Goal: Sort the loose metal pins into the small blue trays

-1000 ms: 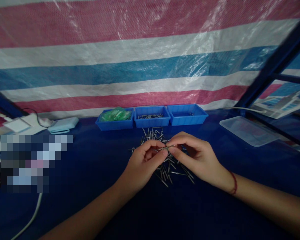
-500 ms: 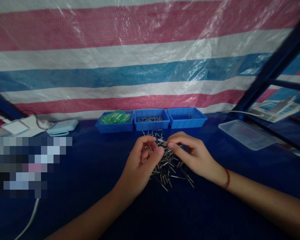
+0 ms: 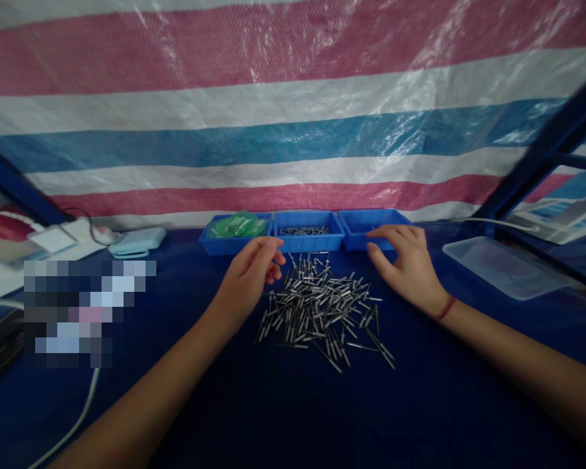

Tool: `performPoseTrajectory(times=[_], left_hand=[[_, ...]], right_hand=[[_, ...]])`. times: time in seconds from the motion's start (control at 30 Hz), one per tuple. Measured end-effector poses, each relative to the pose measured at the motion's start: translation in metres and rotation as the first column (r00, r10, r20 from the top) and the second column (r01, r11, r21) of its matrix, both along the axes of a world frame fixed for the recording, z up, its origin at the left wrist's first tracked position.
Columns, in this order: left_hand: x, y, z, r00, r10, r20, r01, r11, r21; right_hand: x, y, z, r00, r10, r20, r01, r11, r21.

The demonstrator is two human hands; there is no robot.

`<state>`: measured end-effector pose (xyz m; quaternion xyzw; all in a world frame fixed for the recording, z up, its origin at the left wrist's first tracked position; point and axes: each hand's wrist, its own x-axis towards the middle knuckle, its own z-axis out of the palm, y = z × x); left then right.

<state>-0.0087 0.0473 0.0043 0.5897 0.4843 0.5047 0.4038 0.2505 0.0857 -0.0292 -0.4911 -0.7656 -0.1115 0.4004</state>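
Observation:
A loose heap of silvery blind rivets point(image 3: 322, 303) lies on the dark blue table between my two hands. To the left of it, my left hand point(image 3: 251, 273) is raised near the middle bin, thumb and forefinger closed together and the other fingers curled. What is in that pinch, if anything, is too small to make out. My right hand point(image 3: 405, 264) reaches over the front rim of the right blue bin point(image 3: 359, 242). Its thumb and fingers are apart, with nothing visible between them. More rivets lie in the middle blue bin point(image 3: 310, 243).
The left blue bin point(image 3: 234, 245) holds green plastic bags point(image 3: 241, 225). A translucent lid point(image 3: 508, 267) lies at the right. Toward the left are a light blue case point(image 3: 137, 242), a white cable point(image 3: 90, 397) and a blurred-out patch. A striped tarp point(image 3: 273, 143) hangs behind.
My hands were together over the heap, with a small pale piece between their fingertips. They have parted: the right moved to the right bin and opened, the left drew back leftward.

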Motion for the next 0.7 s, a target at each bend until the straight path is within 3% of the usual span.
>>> performPoseTrajectory(times=[0.1, 0.17, 0.23, 0.37, 0.7], left_hand=[[-0.018, 0.012, -0.003, 0.933, -0.011, -0.36, 0.033, 0.998, 0.057], [-0.024, 0.015, -0.009, 0.807, -0.021, -0.591, 0.116, 0.986, 0.123], [-0.024, 0.016, -0.017, 0.699, -0.03, -0.715, 0.187, 0.972, 0.142], [-0.017, 0.018, -0.027, 0.601, 0.018, -0.799, 0.161, 0.977, 0.143], [-0.019, 0.014, -0.019, 0.551, -0.078, -0.831, 0.189, 0.981, 0.033]], right_hand=[[-0.01, -0.011, -0.004, 0.992, 0.121, -0.036, -0.124, 0.988, -0.096], [-0.014, -0.015, -0.006, 0.986, 0.154, -0.057, -0.16, 0.979, -0.128], [-0.016, -0.016, -0.006, 0.984, 0.169, -0.062, -0.176, 0.976, -0.132], [-0.016, -0.016, -0.006, 0.983, 0.169, -0.075, -0.177, 0.976, -0.13], [-0.018, -0.018, -0.008, 0.976, 0.206, -0.067, -0.213, 0.97, -0.115]])
